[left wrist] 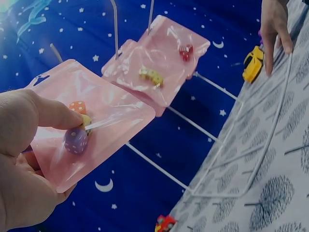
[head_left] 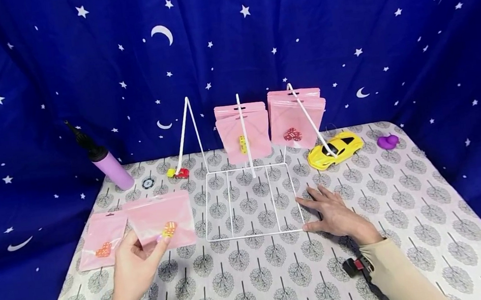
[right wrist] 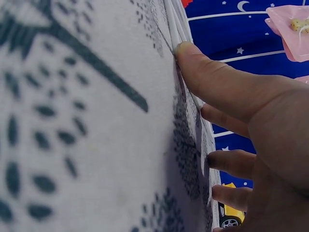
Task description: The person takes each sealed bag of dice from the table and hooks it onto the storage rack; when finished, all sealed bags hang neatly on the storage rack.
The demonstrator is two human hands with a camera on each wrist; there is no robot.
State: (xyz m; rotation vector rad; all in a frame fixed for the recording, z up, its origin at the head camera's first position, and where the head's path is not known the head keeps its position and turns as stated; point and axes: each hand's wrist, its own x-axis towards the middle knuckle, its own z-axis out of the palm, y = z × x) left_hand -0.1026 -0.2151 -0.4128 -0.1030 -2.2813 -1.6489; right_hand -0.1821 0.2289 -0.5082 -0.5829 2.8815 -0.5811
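My left hand (head_left: pixel 135 263) pinches a pink zip bag (head_left: pixel 155 219) near its lower edge, thumb in front. Through the clear front show orange, yellow and purple dice (left wrist: pixel 76 139). Just behind and left of it, another pink bag with orange dice (head_left: pixel 104 249) lies on the table. A white wire display rack (head_left: pixel 254 235) stands in the middle. On its middle arm hang pink bags with yellow dice (head_left: pixel 243 144), and on its right arm pink bags with red dice (head_left: pixel 292 134). My right hand (head_left: pixel 337 213) rests with spread fingers on the table, thumb and index fingertip at the rack base's right side.
Behind the rack's left arm (head_left: pixel 182 137) sits a small red and yellow toy car (head_left: pixel 178 173). A purple hand pump (head_left: pixel 111 169) and a small compass-like disc (head_left: pixel 148 182) stand at the back left. Back right are a yellow toy car (head_left: pixel 336 150) and a purple duck (head_left: pixel 388 142).
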